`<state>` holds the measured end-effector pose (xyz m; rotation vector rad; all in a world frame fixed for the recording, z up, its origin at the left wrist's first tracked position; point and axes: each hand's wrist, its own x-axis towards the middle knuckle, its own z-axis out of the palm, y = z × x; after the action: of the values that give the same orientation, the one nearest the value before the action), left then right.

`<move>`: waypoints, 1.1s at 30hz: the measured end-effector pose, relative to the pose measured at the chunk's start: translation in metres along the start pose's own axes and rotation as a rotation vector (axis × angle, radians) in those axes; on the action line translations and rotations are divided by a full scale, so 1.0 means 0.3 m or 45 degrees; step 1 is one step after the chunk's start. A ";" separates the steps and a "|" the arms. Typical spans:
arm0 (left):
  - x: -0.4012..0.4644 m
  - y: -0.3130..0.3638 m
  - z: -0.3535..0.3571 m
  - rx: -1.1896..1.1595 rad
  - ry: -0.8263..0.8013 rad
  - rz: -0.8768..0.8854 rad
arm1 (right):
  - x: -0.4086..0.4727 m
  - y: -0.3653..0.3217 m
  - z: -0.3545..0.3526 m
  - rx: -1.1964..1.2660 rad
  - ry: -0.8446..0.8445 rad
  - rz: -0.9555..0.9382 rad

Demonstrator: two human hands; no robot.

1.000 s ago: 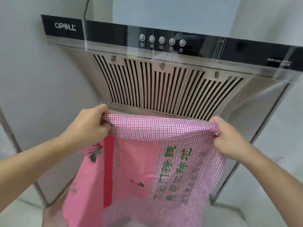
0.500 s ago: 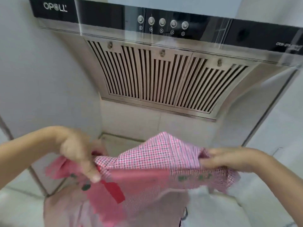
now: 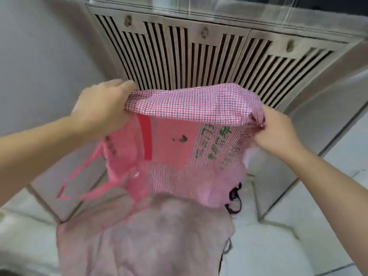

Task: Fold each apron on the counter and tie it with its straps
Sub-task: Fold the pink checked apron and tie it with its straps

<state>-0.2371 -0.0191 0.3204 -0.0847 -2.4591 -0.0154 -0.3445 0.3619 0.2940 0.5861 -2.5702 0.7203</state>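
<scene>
Filling the top of the frame: a slatted range hood (image 3: 199, 56), steel grille tilted toward the camera, no part in the work, merely the backdrop against which the cloth is raised.

Spread across the lower centre: a dusty mauve apron (image 3: 143, 240), limp on the pale counter (image 3: 288, 246), apparently waiting its turn; a dark strap (image 3: 235, 200) looped at its upper right edge, just beside the hanging hem above.

Held up in the middle of the frame: the pink checked apron (image 3: 179, 136), clear of the counter along its top, lower edge drooping onto the mauve one. Lifted, most likely, to let the weight of the fabric pull it flat and square the edges before a fold. Top edge doubled over between the two grips, printed green lettering and red patches facing the camera.

Trailing at lower left: a thin pink strap (image 3: 79, 180), slack, free, not yet used for tying.

At centre left: left hand (image 3: 103, 110), fingers curled round the upper left corner of the checked cloth, clenched on it.

At centre right: right hand (image 3: 276, 134), fingers pinching the bunched upper right corner, grip apparently firm.

Judged stage: early, folding barely begun, tying not started.
</scene>
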 end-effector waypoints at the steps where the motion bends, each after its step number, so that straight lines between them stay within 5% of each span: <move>1: -0.009 -0.005 0.007 -0.005 0.004 0.032 | -0.010 0.002 -0.001 0.032 -0.004 -0.032; 5: -0.111 -0.018 0.065 0.003 -0.220 0.176 | -0.086 0.061 0.044 0.107 -0.126 -0.109; 11: -0.493 0.016 0.309 0.032 -1.066 0.417 | -0.507 0.234 0.298 -0.211 -0.602 -0.213; 15: -0.826 0.050 0.495 -0.218 -1.576 0.446 | -0.900 0.321 0.548 -0.289 -1.223 -0.106; 19: -1.072 0.088 0.636 -0.291 -1.906 0.357 | -1.151 0.394 0.685 -0.069 -1.331 0.277; 21: -1.137 0.089 0.678 -0.350 -1.964 0.258 | -1.270 0.418 0.738 -0.014 -1.491 0.227; 27: -1.132 0.075 0.725 -0.495 -2.050 0.019 | -1.314 0.429 0.718 0.033 -1.394 0.542; 30: -1.056 0.020 0.736 -0.527 -1.767 -0.160 | -1.265 0.455 0.671 0.087 -1.168 0.797; 33: -0.985 -0.029 0.740 -0.723 -1.348 -0.571 | -1.211 0.458 0.624 0.353 -0.802 1.181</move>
<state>-0.1483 -0.0374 -0.0380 0.2901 -3.3660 -1.1213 -0.1605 0.4664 -0.0817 -0.4664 -3.3388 1.3633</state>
